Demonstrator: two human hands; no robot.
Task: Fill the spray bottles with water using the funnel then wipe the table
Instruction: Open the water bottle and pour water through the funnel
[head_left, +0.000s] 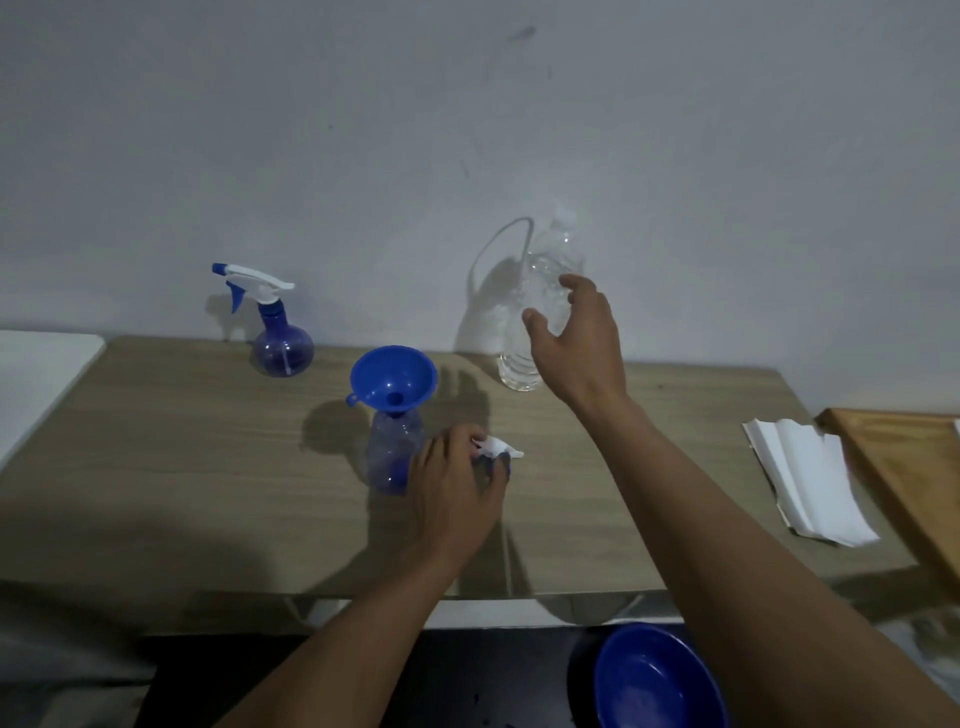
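The left hand (457, 483) curls its fingers round a detached spray head (497, 448) on the desk (182, 467). Just left of them stands the open spray bottle (390, 457) carrying the blue funnel (393, 378). The right hand (576, 338) has its fingers spread, released, right at the clear water bottle (545, 270) beyond them.

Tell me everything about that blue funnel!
The funnel is bright blue, shiny like plastic, with a wide round bowl, a hole at its bottom and a small loop tab on the rim. Its spout sits in the neck of the headless spray bottle standing on the table. No water shows in it, and nothing else touches it.
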